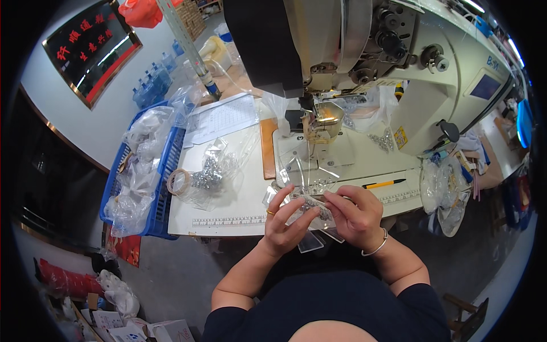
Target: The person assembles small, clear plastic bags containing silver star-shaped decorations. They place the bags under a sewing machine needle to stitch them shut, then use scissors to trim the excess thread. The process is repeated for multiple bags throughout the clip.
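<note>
At the front edge of a sewing machine's bed (364,168), both my hands meet at clear plastic (307,194) with many small shiny beads in or on it; it looks like a bag. My left hand (283,228), a ring on one finger, curls its thumb and fingers around the plastic's left side. On the other side, my right hand (357,215) is closed in a pinch at the plastic's edge; what lies between its fingertips is too small to tell. Strips of clear plastic stick up under the machine's needle area (310,139) and hang below my hands.
A blue basket (171,171) of plastic bags stands at the left. Near it lie a tape roll (179,182), a bag of shiny beads (212,174) and a paper sheet (223,119). A yellow pen (384,183) rests right of my hands; more plastic bags (444,188) hang farther right.
</note>
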### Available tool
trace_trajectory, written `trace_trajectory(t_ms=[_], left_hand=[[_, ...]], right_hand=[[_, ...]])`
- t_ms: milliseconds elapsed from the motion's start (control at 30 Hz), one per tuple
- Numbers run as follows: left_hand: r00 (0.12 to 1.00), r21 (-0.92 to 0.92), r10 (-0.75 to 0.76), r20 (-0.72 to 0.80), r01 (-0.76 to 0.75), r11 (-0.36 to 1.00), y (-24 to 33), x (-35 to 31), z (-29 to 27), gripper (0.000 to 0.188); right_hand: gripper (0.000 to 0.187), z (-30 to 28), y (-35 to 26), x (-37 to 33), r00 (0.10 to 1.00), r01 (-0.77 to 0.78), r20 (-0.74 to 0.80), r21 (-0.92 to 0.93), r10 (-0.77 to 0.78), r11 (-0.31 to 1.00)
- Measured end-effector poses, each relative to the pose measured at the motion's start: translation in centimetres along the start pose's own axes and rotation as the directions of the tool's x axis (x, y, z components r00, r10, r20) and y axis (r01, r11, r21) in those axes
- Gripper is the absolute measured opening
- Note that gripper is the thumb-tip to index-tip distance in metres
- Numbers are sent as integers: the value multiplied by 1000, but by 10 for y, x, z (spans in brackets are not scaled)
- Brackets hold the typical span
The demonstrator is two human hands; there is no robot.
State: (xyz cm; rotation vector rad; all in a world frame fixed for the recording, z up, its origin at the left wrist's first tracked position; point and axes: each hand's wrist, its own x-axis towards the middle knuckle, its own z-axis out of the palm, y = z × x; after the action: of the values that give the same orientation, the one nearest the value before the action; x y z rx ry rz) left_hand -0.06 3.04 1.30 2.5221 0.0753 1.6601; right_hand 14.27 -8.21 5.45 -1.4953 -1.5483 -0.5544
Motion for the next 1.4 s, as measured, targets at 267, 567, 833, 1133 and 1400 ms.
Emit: trace_trajectory(t_ms=[267,567,833,1133,1400], left_hand=[[981,-66,-192,10,192,979,1,3,-1,37],[290,-846,-805,518,312,-432,-44,-14,-39,34],[276,-608,-804,-527,538,584,-96,-26,-127,30],[185,35,-953,-240,983,182,-149,-11,-122,28],[570,493,-819,-70,733,468,-187,-20,-126,31]], right_hand=[[31,1,5,-2,999,-39,16,42,38,998],[28,5,5,-11,902,-351,-15,554,431,755],[14,14,12,-30,878,-476,176,438,446,763],[12,9,27,-49,838,-527,124,440,532,727],[9,3,51,-74,714,-659,166,488,680,573]])
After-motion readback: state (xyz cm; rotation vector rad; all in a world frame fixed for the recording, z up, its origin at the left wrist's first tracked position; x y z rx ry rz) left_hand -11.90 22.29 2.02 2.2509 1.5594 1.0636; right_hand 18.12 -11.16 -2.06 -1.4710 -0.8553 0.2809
